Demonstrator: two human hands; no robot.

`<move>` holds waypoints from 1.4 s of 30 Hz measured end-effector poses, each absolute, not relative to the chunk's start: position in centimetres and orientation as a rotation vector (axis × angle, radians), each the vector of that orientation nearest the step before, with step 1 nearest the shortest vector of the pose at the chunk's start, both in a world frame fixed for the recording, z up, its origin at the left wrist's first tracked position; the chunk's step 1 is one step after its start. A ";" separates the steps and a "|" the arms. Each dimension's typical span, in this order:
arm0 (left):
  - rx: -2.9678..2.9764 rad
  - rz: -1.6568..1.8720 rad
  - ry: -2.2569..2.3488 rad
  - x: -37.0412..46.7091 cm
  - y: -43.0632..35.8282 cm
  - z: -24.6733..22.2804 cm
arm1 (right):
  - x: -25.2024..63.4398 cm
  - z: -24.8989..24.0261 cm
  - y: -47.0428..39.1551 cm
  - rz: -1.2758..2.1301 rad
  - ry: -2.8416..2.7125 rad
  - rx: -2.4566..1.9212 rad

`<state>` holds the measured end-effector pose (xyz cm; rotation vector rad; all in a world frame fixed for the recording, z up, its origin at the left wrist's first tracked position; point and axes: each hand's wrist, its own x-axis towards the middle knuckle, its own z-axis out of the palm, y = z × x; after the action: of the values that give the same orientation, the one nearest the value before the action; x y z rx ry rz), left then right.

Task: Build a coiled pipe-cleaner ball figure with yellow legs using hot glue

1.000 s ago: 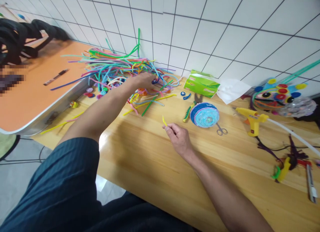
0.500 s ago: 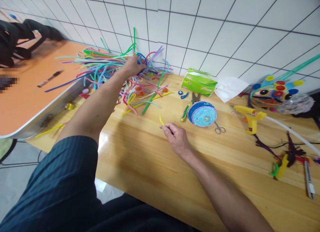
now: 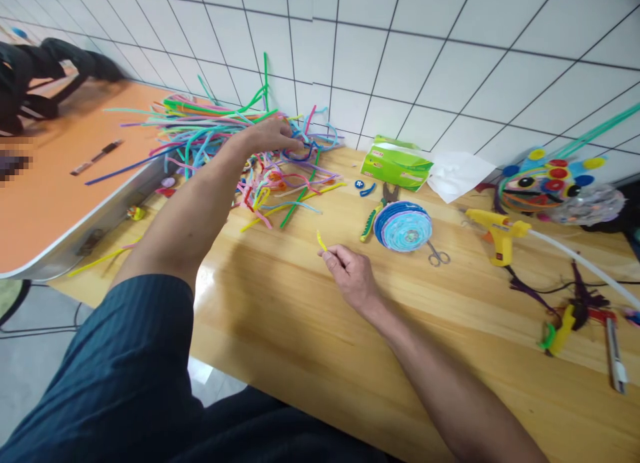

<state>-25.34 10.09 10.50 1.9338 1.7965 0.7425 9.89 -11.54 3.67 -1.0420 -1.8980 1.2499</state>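
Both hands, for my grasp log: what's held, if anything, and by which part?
The right hand pinches a yellow strip by its near end; whether the left hand, at the pipe cleaners, grips any cannot be told.

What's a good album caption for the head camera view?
Left hand at a tangle of colourful pipe cleaners, right hand pinching a yellow piece.

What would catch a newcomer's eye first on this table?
The tangle of bright pipe cleaners by the tiled wall likely grabs the eye first, with the left hand at it. Next comes the blue coiled disc by the pliers, then the yellow glue gun farther right.
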 end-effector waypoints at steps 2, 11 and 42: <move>1.902 0.708 1.856 -24.0 10.0 11.1 | 9.9 3.7 -11.5 1.239 -1.902 -1.042; 2.129 0.839 1.935 -16.4 14.3 9.2 | 9.9 3.7 -11.5 1.215 -1.920 -1.065; 1.990 0.637 1.255 -14.6 -3.4 11.2 | 10.2 3.6 -10.1 1.543 -1.597 -0.959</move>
<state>-14.62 -3.36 11.25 1.9897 1.2549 0.6369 10.20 -10.13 3.58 -0.9585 -1.5968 1.5431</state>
